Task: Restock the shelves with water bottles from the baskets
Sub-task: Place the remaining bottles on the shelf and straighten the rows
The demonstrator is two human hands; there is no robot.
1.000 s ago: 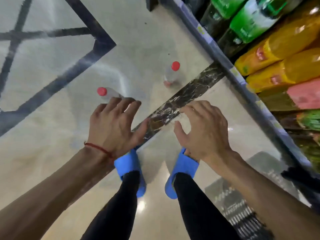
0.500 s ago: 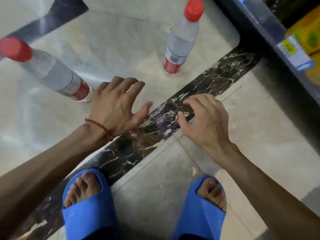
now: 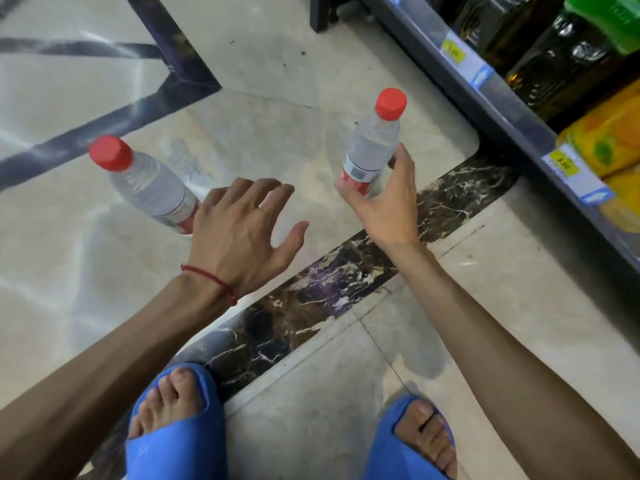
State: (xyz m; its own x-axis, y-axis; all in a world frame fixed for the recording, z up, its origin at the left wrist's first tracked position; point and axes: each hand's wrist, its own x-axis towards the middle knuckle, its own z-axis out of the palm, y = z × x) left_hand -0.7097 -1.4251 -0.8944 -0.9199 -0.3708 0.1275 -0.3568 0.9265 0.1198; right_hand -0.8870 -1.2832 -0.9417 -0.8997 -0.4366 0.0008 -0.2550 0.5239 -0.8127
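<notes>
A shop: price-tagged shelf (image 3: 491, 98) stocked with packaged goods (image 3: 609, 140).

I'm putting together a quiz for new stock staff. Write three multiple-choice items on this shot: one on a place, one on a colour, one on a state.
1. Where is the shelf?
A. On the person's right
B. On the person's left
C. Behind the person

2. What colour are the bottle caps?
A. Blue
B. Red
C. White

3. What is the right hand doing?
A. Open and idle
B. Gripping a water bottle
C. Curled, holding nothing

Answers: 1 A, its tagged edge runs down the right side. 2 B, both caps show red. 3 B, fingers and thumb curl round the bottle's lower part.
</notes>
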